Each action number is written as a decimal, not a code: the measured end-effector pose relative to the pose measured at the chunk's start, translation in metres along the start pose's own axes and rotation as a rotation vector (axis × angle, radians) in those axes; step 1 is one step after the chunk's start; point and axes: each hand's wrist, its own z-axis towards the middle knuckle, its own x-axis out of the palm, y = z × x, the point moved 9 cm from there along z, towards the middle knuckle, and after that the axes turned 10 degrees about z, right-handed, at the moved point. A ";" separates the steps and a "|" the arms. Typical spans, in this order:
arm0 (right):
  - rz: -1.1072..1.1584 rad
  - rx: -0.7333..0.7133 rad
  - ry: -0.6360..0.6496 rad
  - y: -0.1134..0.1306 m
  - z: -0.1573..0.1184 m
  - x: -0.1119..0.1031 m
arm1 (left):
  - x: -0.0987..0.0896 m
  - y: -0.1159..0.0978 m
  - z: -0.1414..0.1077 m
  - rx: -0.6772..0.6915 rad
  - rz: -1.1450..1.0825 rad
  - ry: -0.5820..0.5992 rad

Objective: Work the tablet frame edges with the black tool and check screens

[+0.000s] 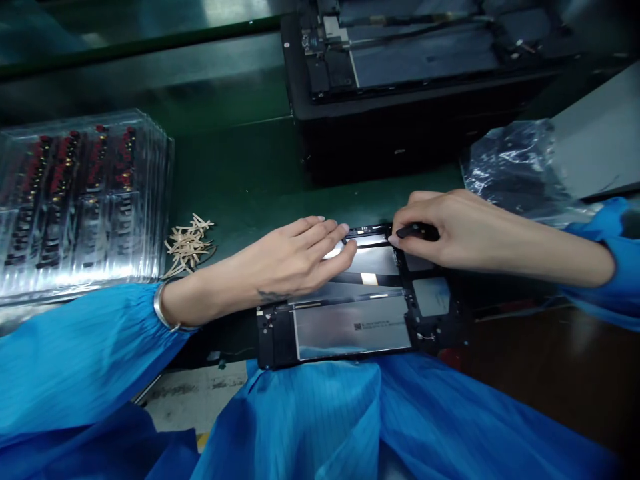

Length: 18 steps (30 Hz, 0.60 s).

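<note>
Black and shiny, the open tablet frame (350, 323) lies flat on the green table (240, 173), close to your body. Your left hand (295, 263) rests flat on its far edge, fingers straight and spread, holding nothing. Just beside those fingertips, your right hand (450, 230) pinches a small black part (419, 231) tight (you can't see all of it) right over the frame's top corner. Out past your left wrist sit tan rubber bands (189, 243) and a stack of clear trays (80, 203).
</note>
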 end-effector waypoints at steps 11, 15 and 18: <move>-0.135 0.051 0.066 -0.003 0.000 0.007 | 0.003 -0.004 0.000 0.005 0.027 0.003; -0.158 0.067 0.094 -0.007 0.004 0.011 | 0.003 -0.005 0.012 -0.008 0.033 0.026; -0.145 0.010 0.052 0.005 0.001 0.001 | 0.004 -0.004 0.026 -0.062 0.031 0.083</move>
